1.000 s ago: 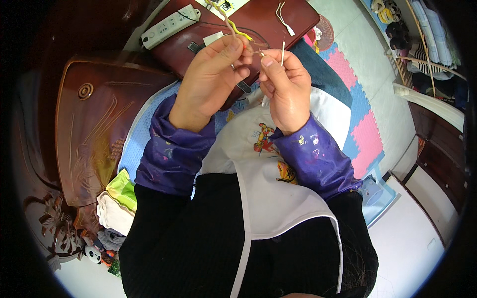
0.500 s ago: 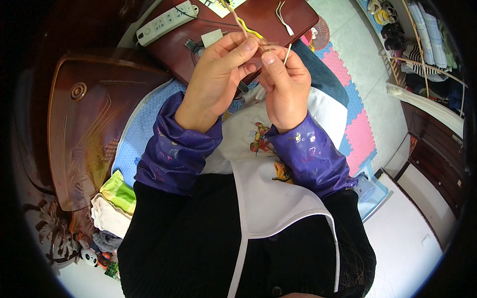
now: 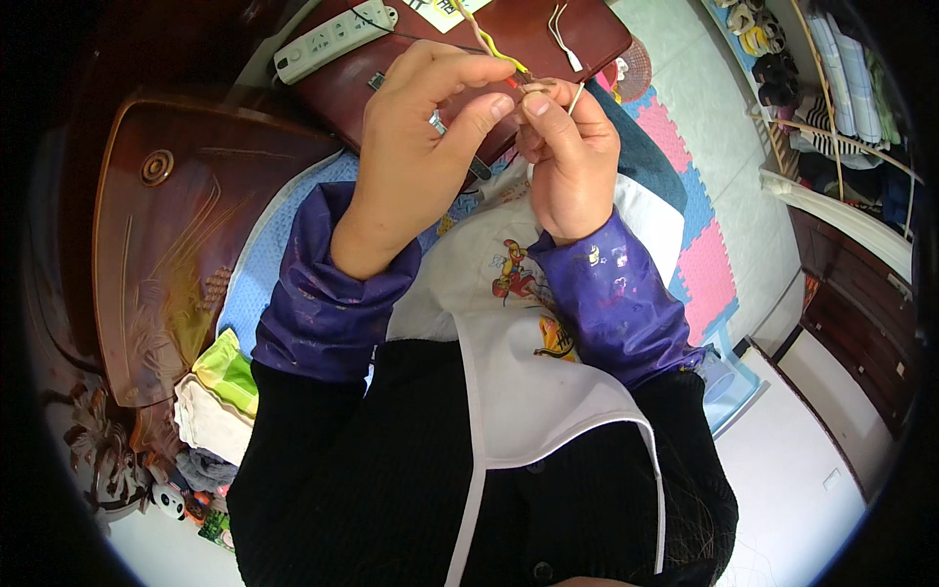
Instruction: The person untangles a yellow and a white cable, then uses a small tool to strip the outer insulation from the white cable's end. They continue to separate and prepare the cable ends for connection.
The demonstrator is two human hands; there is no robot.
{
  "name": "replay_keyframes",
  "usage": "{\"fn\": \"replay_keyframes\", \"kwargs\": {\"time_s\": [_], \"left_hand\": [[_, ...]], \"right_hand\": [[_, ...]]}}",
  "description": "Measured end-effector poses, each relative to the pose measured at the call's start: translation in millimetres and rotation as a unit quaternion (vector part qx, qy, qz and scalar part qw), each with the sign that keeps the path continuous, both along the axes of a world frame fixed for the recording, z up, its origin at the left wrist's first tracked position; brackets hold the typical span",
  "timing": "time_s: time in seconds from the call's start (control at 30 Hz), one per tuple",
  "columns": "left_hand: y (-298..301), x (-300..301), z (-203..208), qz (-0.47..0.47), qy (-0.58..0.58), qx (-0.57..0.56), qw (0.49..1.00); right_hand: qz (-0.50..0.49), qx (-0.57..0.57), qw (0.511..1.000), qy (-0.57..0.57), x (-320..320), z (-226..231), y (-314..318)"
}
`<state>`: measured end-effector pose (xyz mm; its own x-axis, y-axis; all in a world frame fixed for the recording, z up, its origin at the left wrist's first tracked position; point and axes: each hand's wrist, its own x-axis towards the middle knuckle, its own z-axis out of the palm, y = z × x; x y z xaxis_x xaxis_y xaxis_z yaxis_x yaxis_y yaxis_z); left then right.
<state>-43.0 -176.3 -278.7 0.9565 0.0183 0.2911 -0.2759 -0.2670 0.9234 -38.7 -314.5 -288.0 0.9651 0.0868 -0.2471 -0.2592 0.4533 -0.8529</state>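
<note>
A yellow wire (image 3: pixel 501 53) and a pinkish wire (image 3: pixel 475 29) come down from the far side of the table to my fingers. My right hand (image 3: pixel 572 161) is closed, its thumb and forefinger pinching the wires near their brownish ends. A thin white strand (image 3: pixel 575 100) sticks out between its fingers. Just left of the pinch, my left hand (image 3: pixel 406 147) is open, its thumb and forefinger spread apart with nothing between them. That forefinger's tip is close to the wires, and I cannot tell whether it touches them.
Beneath my hands is a dark red table (image 3: pixel 602 39) bearing a white power strip (image 3: pixel 337 41), a short white cable with a plug (image 3: pixel 572 59) and a printed sheet (image 3: pixel 445 12). A white apron (image 3: pixel 548 411) covers my lap. A carved wooden panel (image 3: pixel 147 254) stands at left.
My left thumb and forefinger have let go of the wires and spread apart. The left hand has tilted upward, while the right keeps its pinch.
</note>
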Motion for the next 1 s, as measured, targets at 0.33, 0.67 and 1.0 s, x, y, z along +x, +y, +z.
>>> {"fn": "replay_keyframes", "kwargs": {"time_s": [0.33,0.67,1.0], "left_hand": [[1.7,2.0,14.0,-0.007,-0.055,0.068,0.996],[-5.7,-1.4,7.6,0.090,-0.148,0.172,0.970],[7.1,-4.7,22.6,0.047,-0.125,0.256,0.957]], "right_hand": [[0.051,-0.046,0.994,-0.088,7.1,0.6,-5.7],[0.062,-0.049,0.996,-0.049,10.1,8.7,-1.0],[0.063,-0.195,0.959,-0.194,11.9,1.0,0.4]]}}
